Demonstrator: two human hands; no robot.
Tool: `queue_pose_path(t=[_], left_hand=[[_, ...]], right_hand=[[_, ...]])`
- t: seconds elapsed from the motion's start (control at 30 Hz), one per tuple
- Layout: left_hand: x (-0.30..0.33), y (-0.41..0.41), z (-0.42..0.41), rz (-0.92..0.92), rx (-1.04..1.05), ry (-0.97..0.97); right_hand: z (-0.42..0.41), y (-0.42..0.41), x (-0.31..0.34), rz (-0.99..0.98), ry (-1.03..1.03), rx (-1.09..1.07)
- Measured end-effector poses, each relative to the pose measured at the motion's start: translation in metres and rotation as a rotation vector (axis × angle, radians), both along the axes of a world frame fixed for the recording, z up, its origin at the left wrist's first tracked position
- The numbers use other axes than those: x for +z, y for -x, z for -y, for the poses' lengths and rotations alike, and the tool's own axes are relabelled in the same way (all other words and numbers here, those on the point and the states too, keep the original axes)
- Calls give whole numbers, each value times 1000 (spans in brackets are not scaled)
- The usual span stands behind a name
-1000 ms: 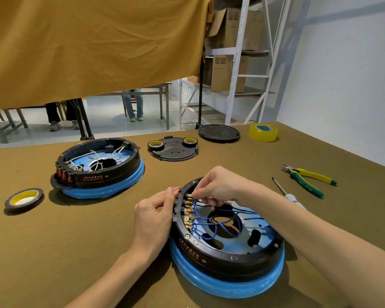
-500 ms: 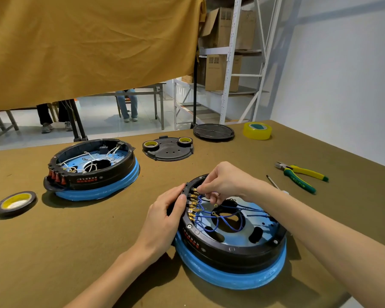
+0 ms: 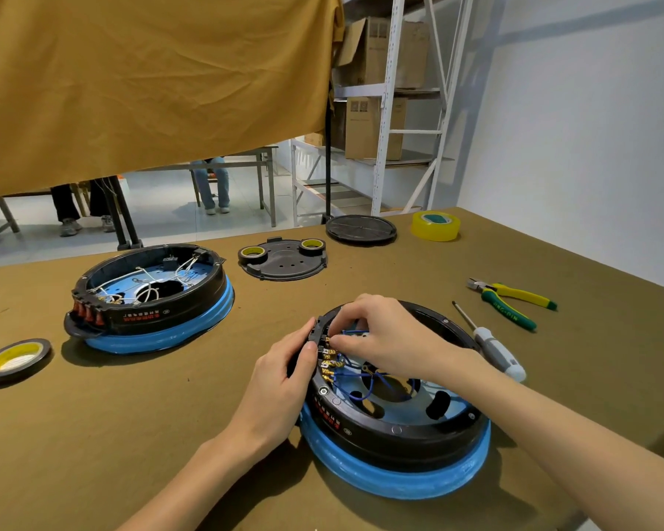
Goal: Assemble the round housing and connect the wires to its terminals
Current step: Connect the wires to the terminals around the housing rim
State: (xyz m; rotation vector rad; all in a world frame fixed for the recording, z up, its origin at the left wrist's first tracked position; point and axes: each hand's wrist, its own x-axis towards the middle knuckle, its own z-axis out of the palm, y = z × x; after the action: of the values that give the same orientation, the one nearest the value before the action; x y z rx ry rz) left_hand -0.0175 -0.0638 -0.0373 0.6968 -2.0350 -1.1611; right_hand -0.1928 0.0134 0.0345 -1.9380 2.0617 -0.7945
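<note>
From the head camera, the round housing [image 3: 395,427] sits on the table [image 3: 131,415] close in front. The left hand [image 3: 280,385] curls its fingers around the housing's outer rim beside the terminals [image 3: 328,364]. The right hand [image 3: 380,331] reaches inside, fingertips pinching a blue wire [image 3: 351,333] at the top terminal.

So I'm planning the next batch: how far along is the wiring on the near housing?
Partly done. Several blue wires already end at the brass terminals on the near housing. In hand: the right hand pinches at the top terminal while the left hand steadies the rim. Left: the black cover plate lies apart, unfitted.
</note>
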Motion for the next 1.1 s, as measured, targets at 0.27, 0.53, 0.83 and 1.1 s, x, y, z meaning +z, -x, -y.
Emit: queue_pose_path(t=[0.27, 0.53, 0.83, 1.1], left_hand=[[2, 0, -1, 19, 13, -4], [2, -1, 0, 17, -9, -28], [2, 0, 0, 17, 11, -2], [2, 0, 0, 16, 7, -3]], right_hand=[[3, 7, 8, -53, -30, 37], [2, 10, 16, -192, -124, 112], [0, 8, 18, -216, -101, 87], [5, 3, 15, -283, -79, 28]])
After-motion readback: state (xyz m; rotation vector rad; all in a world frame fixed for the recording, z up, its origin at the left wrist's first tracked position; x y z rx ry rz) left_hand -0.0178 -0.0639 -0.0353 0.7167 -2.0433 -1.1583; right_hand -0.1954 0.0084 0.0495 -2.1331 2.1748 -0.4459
